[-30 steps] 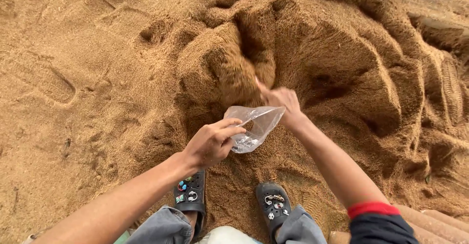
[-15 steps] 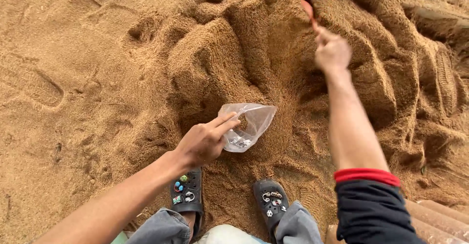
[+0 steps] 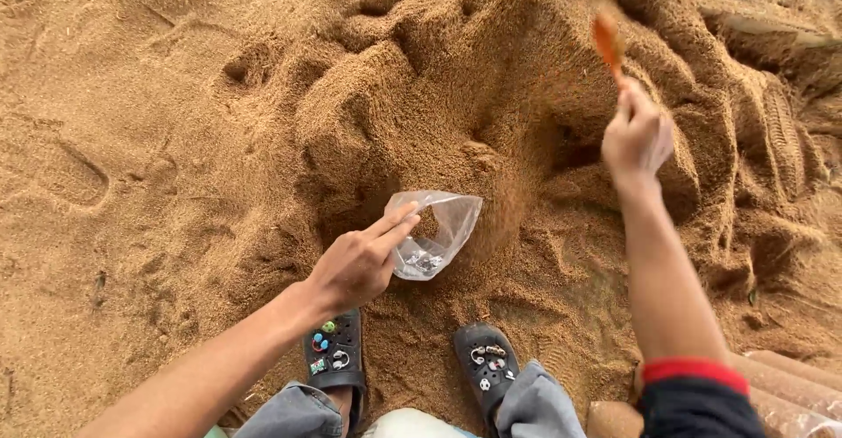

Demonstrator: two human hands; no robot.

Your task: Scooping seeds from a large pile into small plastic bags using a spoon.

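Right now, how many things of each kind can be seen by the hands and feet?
Clear plastic bag: 1
Orange scoop: 1
Dark clogs with charms: 2
Hands, left hand and right hand: 2
Total: 6

Open air between both hands, only the clear bag (image 3: 436, 232) and heaped sand mound (image 3: 421, 78) ahead.

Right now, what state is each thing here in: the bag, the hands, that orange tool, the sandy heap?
Clear plastic bag: open, held at the rim, a little fill at the bottom.
Left hand: pinching the bag's edge.
Right hand: closed on the scoop's handle, raised.
Orange scoop: lifted above the heap, blurred.
Sandy heap: loose, dug into hollows.
Dark clogs: worn, standing on the heap.
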